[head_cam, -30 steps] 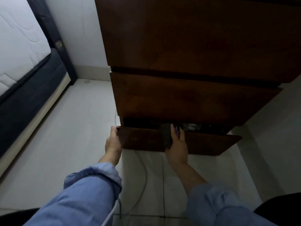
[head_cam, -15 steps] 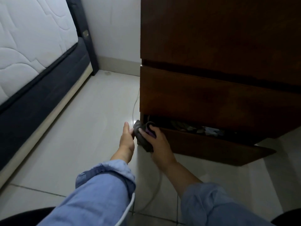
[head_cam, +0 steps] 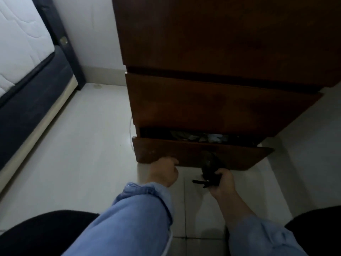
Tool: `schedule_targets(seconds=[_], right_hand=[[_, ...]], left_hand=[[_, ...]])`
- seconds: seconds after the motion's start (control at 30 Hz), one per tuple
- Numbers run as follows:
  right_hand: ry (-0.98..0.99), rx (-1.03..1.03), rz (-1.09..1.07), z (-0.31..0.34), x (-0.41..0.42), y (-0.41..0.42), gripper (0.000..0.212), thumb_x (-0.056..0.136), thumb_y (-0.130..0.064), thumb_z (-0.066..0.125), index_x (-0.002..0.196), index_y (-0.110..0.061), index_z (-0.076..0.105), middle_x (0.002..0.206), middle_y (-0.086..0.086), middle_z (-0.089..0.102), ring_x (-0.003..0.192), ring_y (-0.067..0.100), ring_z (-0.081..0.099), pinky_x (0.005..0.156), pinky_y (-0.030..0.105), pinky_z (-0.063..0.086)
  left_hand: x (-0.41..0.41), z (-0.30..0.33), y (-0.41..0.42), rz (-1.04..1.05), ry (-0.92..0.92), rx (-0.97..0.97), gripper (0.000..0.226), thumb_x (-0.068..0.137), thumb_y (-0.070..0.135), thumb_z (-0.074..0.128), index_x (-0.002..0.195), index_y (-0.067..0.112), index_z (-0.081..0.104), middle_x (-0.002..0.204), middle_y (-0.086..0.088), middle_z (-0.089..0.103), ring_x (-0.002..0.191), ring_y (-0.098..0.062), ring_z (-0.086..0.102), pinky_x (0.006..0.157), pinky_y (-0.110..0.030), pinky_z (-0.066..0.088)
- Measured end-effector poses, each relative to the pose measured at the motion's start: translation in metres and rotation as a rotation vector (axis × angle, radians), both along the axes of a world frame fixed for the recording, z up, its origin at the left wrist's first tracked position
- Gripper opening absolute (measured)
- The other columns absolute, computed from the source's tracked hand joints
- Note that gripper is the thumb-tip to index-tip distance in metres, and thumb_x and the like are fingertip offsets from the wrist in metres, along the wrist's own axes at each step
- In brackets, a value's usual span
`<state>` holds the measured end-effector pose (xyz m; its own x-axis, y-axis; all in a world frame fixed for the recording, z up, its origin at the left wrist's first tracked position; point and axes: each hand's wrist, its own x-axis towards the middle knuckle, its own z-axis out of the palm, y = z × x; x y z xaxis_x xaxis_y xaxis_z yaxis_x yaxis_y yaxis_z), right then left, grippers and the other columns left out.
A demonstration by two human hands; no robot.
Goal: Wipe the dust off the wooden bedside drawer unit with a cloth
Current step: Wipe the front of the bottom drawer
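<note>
Pale tiled floor | left hand curls under bottom drawer lower edge | right hand just right, gripping dark cloth against drawer front

1. The room is dim overall; colours look muted and greyish.
2. The brightest area is the white mattress at far left and the pale floor beside it.
3. A small bright patch lies on the floor just left of the bottom drawer.
4. The wooden drawer unit is dark, with grain barely legible; the gap above the bottom drawer is almost black.
5. The cloth is a dark, smeared shape with soft edges.
6. Straight lines bow towards the edges, a wide-angle distortion.
7. The near corners fall to black.
</note>
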<state>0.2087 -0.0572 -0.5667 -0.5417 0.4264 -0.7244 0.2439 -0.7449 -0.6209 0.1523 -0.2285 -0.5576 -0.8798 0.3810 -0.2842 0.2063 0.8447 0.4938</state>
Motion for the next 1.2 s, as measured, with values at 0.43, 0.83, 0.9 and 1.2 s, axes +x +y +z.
schedule_targets(seconds=[0.43,0.83,0.9,1.2], right_hand=[[-0.171,0.099,-0.584,0.015,-0.056,0.105,0.055,0.100,-0.046,0.025,0.150,-0.028,0.012,0.157,0.008,0.016,0.138,0.031,0.029,0.109,0.044,0.030],[-0.365,0.455,-0.615,-0.018,-0.101,0.114,0.048,0.102,-0.040,0.017,0.149,-0.039,0.006,0.151,0.014,0.010,0.125,0.039,0.038,0.100,0.040,0.035],[-0.333,0.433,-0.593,-0.018,-0.107,0.117,0.049,0.102,-0.040,0.017,0.149,-0.039,0.005,0.152,0.015,0.007,0.127,0.039,0.037,0.101,0.040,0.035],[-0.407,0.323,-0.721,-0.065,-0.116,0.166,0.038,0.101,-0.036,0.028,0.134,-0.017,0.030,0.140,0.015,0.028,0.117,0.036,0.045,0.087,0.037,0.039]], left_hand=[[-0.001,-0.034,0.055,-0.505,0.379,-0.574,0.082,0.091,0.017,0.036,0.145,0.015,-0.026,0.142,0.002,-0.045,0.130,-0.012,-0.039,0.107,-0.058,-0.024],[-0.036,-0.076,0.048,-0.531,0.650,-0.425,0.101,0.046,0.011,0.078,0.140,0.011,0.040,0.153,-0.003,0.024,0.140,-0.018,0.024,0.115,-0.056,0.002],[-0.042,-0.076,0.054,-0.503,0.655,-0.424,0.101,0.048,0.014,0.078,0.141,0.010,0.039,0.154,-0.003,0.019,0.141,-0.019,0.021,0.114,-0.059,0.007],[-0.063,-0.094,0.051,-0.529,0.692,-0.335,0.086,0.063,0.016,0.043,0.147,0.010,0.025,0.161,0.001,0.000,0.148,-0.015,-0.006,0.113,-0.060,-0.003]])
